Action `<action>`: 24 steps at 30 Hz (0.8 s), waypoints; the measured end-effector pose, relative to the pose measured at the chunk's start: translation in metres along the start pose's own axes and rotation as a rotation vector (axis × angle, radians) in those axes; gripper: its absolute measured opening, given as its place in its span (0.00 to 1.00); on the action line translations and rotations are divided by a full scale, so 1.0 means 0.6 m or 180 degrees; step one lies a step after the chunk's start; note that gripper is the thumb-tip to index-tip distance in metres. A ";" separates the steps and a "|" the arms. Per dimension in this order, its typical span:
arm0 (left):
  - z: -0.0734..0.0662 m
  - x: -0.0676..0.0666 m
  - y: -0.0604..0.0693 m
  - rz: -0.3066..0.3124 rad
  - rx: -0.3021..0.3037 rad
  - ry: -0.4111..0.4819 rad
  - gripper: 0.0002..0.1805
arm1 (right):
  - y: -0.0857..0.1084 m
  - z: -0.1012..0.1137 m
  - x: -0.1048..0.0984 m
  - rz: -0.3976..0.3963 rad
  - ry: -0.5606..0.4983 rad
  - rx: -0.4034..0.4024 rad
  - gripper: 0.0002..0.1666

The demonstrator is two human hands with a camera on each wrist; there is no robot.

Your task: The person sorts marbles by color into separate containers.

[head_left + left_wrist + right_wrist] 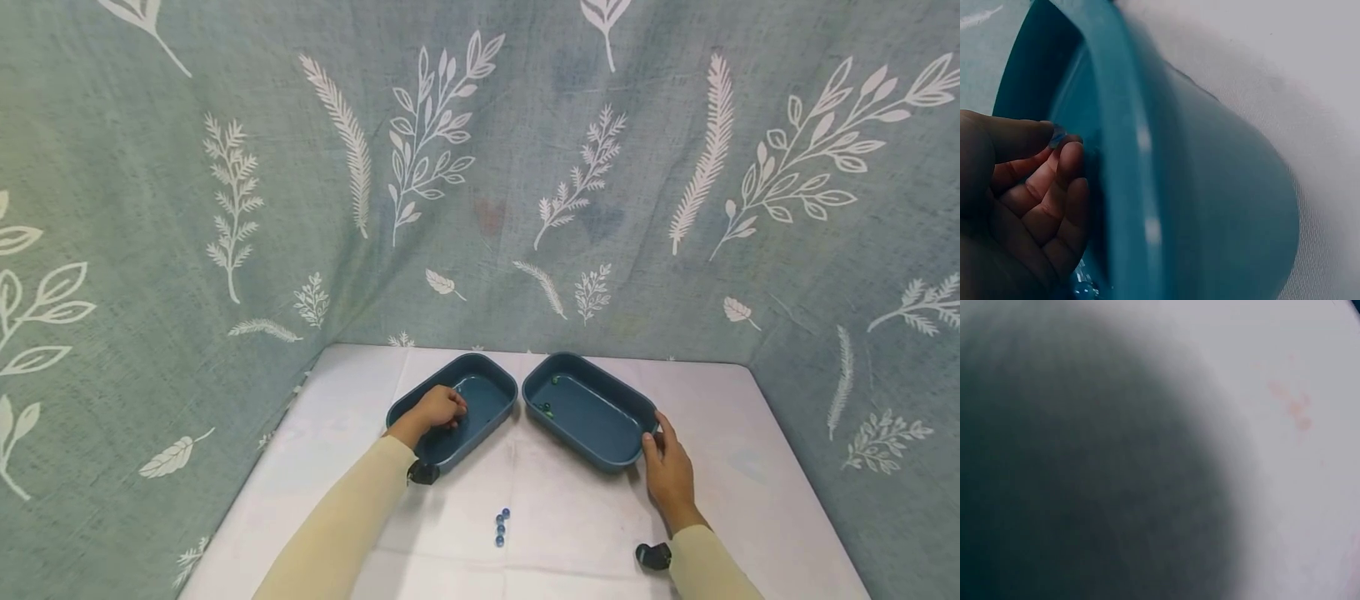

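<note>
In the head view my left hand (441,406) reaches down into the left blue tray (491,400). In the left wrist view the thumb and a fingertip pinch a small, clear bluish marble (1057,135). Another glass marble (1085,289) shows low inside that tray, partly hidden by the hand. My right hand (671,475) touches the near right corner of the right blue tray (600,417), its fingers fairly straight along the outside. A few green marbles (547,408) lie in that tray's left part. The right wrist view is mostly a dark blur.
Several blue marbles (500,529) stand in a short row on the white tabletop (570,533), in front of the trays. Leaf-patterned cloth (487,167) hangs behind the table and along both sides. A black wrist camera (653,557) sits by the right sleeve.
</note>
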State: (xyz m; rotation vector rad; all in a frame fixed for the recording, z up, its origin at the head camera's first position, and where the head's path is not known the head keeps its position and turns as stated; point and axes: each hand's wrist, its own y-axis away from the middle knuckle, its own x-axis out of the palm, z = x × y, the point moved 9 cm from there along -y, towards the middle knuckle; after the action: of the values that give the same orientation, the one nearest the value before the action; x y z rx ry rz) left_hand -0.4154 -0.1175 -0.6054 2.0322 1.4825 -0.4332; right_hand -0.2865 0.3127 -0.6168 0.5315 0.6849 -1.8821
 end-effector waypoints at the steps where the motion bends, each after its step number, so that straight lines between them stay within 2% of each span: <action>1: 0.003 0.000 -0.003 0.0008 -0.0012 0.0008 0.04 | 0.000 0.000 0.000 0.0004 0.0003 0.0009 0.33; 11: 0.018 -0.002 -0.010 -0.0031 -0.0210 0.0139 0.04 | 0.000 0.001 -0.001 0.0006 -0.0006 0.0005 0.33; 17: 0.028 0.000 -0.017 -0.0048 -0.0236 0.0200 0.05 | -0.002 0.000 -0.001 0.0003 0.0006 0.0005 0.33; 24: 0.024 0.001 -0.009 -0.0005 -0.0232 0.0330 0.05 | -0.001 -0.002 -0.002 0.0010 -0.0001 0.0008 0.32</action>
State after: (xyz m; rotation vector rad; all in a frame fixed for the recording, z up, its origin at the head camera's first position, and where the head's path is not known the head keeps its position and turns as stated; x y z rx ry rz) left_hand -0.4191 -0.1248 -0.6183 2.0229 1.5385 -0.2739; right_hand -0.2865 0.3146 -0.6169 0.5335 0.6811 -1.8803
